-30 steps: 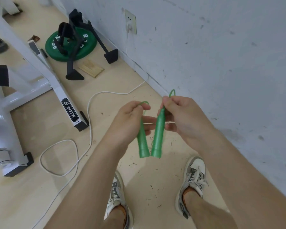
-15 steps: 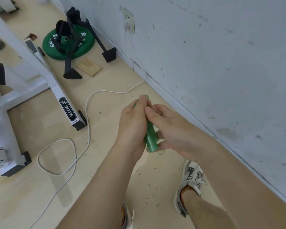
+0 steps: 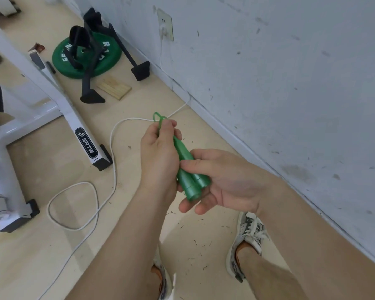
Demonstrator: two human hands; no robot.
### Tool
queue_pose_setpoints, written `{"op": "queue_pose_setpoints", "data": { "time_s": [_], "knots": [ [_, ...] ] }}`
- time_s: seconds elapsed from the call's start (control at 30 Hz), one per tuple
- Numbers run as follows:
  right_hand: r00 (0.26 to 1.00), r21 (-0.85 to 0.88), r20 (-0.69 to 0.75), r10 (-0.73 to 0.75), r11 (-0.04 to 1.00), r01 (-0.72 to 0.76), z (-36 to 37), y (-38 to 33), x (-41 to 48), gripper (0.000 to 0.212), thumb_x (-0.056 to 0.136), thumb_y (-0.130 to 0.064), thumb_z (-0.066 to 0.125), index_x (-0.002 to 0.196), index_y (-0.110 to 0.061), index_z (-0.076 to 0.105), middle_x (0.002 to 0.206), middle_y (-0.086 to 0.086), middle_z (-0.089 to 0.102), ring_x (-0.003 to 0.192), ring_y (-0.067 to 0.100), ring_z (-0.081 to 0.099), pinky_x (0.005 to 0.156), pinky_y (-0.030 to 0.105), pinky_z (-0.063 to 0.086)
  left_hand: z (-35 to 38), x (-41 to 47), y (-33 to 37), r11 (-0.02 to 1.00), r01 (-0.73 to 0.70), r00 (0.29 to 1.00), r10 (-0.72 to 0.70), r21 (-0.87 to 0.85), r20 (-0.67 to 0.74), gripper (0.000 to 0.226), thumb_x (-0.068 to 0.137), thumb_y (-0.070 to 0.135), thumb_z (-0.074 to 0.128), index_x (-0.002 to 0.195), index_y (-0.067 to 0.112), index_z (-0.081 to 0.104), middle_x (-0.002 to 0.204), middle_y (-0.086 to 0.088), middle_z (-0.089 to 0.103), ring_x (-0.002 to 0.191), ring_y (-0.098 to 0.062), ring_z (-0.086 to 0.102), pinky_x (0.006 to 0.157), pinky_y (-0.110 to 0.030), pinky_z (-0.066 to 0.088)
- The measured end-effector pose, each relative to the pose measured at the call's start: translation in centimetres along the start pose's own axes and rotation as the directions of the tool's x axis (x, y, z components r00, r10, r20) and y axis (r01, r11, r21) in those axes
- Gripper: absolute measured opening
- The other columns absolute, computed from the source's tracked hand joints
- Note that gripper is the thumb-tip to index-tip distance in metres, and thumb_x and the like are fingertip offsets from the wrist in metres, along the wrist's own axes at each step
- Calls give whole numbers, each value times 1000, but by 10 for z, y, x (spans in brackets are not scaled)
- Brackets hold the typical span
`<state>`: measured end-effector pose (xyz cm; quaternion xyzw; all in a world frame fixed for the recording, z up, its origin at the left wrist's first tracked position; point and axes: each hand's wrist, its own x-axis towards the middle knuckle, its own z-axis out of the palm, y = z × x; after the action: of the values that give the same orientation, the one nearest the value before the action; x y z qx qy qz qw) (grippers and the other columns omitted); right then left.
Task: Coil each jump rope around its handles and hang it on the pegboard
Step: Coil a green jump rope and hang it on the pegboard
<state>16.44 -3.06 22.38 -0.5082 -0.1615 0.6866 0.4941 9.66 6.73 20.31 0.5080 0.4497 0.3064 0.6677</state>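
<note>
Green plastic handles (image 3: 189, 180) of one jump rope, laid side by side and held in front of the person, above the floor (image 3: 52, 245) and near the wall (image 3: 290, 83). Left hand (image 3: 158, 156): grip closed round the upper ends, where a short loop of green rope (image 3: 158, 116) sticks out past the fingers. Right hand (image 3: 225, 182): thumb pressed across the lower ends with the fingers cupped beneath, so this grip also holds the pair. Most of the rope is hidden behind the left hand, and how much is wound on cannot be told. No pegboard is in view.

Likely faults from here: the smooth, tapered handles may slide apart or fan open if either grip loosens during winding. A slack first turn would let later turns slip off the narrow ends. Rope hanging low could snag the white cable (image 3: 113, 148) on the floor or catch underfoot.
</note>
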Motion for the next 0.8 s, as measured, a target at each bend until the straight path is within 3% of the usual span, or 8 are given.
{"op": "queue_pose_setpoints", "data": {
  "time_s": [0.2,0.33,0.4,0.5,0.57,0.67,0.73,0.8],
  "knots": [
    [1000,-129,18,-8,992,10,0,5,7,8,99,-11,48,99,-7,55,72,8,58,62,17,55,49,23,46,-4,4,-2,977,-174,984,168,123,57,20,101,22,41,90,14,55,72,4,52,59,-6,42,52,-16,36],
    [1000,-165,10,-9,986,11,-6,3,5,12,102,-22,49,99,-11,54,62,-1,49,54,11,48,44,18,39,-5,6,-1,966,-113,993,102,232,59,19,98,29,46,89,13,49,72,4,50,52,-4,44,45,-18,38],
    [999,-87,34,3,996,0,-10,0,3,15,102,-24,49,102,-10,54,61,-2,45,50,9,43,40,15,34,-8,9,0,966,-79,994,96,247,-56,19,94,36,53,93,19,47,78,7,48,60,-2,47,54,-18,43],
    [992,74,124,2,997,-12,-15,-4,-1,17,94,-28,55,98,-11,56,60,-2,42,45,5,37,33,12,28,-20,15,6,903,-288,943,325,318,-68,24,91,41,58,107,24,51,94,8,53,87,-7,53,80,-24,44],
    [979,180,203,-3,983,-34,-16,-4,-2,19,91,-30,57,96,-11,56,58,-4,40,41,2,35,29,10,25,-23,12,11,896,-342,939,316,285,135,27,97,40,48,96,19,64,89,7,64,84,-8,58,77,-22,44],
    [949,349,309,-63,936,-51,-16,-2,0,18,90,-28,55,96,-11,56,57,-5,42,39,1,38,27,9,26,-17,3,15,984,-159,954,132,80,270,55,100,47,36,63,15,60,52,-1,51,52,-16,46,56,-28,39],
    [943,474,297,-147,880,-12,-14,-3,2,17,90,-28,53,96,-12,55,57,-5,43,41,1,39,28,8,27,-12,2,11,990,-134,956,117,46,270,51,101,42,39,63,11,52,52,-6,42,54,-21,39,54,-36,36],
    [975,537,147,-166,841,63,-11,-7,3,13,91,-27,53,93,-14,54,56,-5,41,41,1,36,29,8,22,-9,3,2,930,-287,923,205,230,326,30,100,26,45,75,12,55,63,-2,51,64,-21,48,63,-41,43]
  ]
}}
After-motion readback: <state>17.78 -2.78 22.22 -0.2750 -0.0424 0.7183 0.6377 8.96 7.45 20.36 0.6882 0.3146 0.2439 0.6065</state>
